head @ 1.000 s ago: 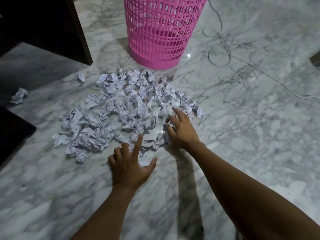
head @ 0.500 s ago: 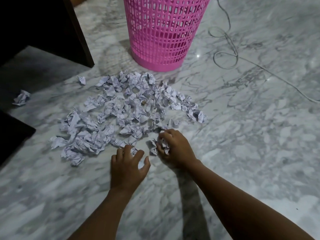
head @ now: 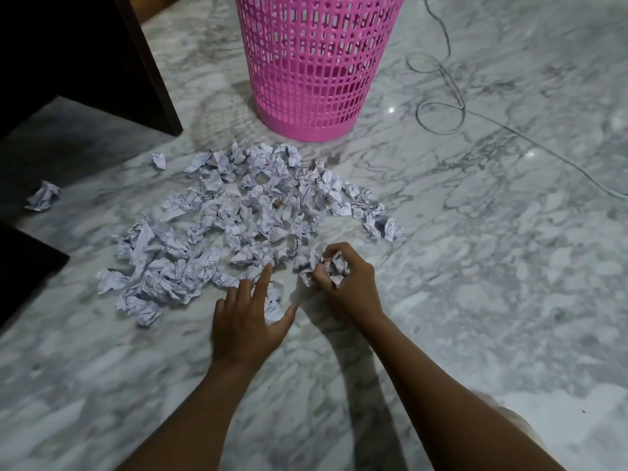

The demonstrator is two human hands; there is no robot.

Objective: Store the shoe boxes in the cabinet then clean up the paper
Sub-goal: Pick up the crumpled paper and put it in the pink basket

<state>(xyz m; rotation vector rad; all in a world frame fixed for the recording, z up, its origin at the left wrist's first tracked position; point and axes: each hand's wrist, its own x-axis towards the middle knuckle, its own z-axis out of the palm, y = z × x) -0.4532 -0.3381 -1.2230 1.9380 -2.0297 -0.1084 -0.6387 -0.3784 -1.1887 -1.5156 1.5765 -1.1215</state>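
Lying heaped on veined marble floor (head: 475, 266), crumpled ink-lined paper wads (head: 258, 212) are clutched by the right hand (head: 346, 280); the left hand (head: 248, 321) is spread open.

One head-worn camera (a wide-angle lens) looks forward and steeply down at the marble floor (head: 492, 283), close above the person's forearms (head: 441, 385), which enter from the bottom edge; crumpled paper (head: 258, 212) fills mid-frame, the pink basket (head: 316, 79) is cropped at top.
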